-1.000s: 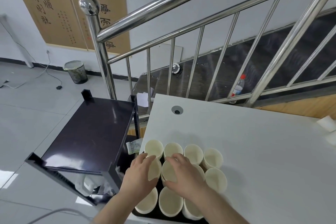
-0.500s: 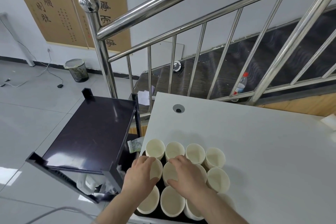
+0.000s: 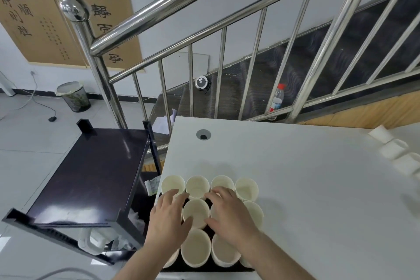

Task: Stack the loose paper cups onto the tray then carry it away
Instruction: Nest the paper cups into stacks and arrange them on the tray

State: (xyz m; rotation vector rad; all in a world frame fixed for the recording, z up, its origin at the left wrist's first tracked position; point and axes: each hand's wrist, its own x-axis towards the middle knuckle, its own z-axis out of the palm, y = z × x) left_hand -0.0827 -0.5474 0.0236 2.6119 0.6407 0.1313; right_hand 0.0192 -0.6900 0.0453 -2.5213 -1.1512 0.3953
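Note:
Several white paper cups (image 3: pixel 196 212) stand upright in rows on a black tray (image 3: pixel 204 268) at the near left corner of the white table (image 3: pixel 306 188). My left hand (image 3: pixel 168 218) lies with spread fingers over the tray's left-hand cups, its thumb against the middle cup's rim. On the cups just right of that middle cup rests my right hand (image 3: pixel 229 213), fingers spread. Neither hand plainly grips a cup. More white cups (image 3: pixel 384 135) lie on their sides at the table's far right edge.
A black cart (image 3: pixel 91 177) stands against the table's left side. A steel stair railing (image 3: pixel 106 88) runs behind the table. A cable hole (image 3: pixel 203 135) is in the tabletop. A water bottle (image 3: pixel 277 100) stands on the stairs and a bin (image 3: pixel 73 96) on the floor.
The two cups my hands held tilted in the middle row now stand upright among the others. Both hands have flattened out over the cups.

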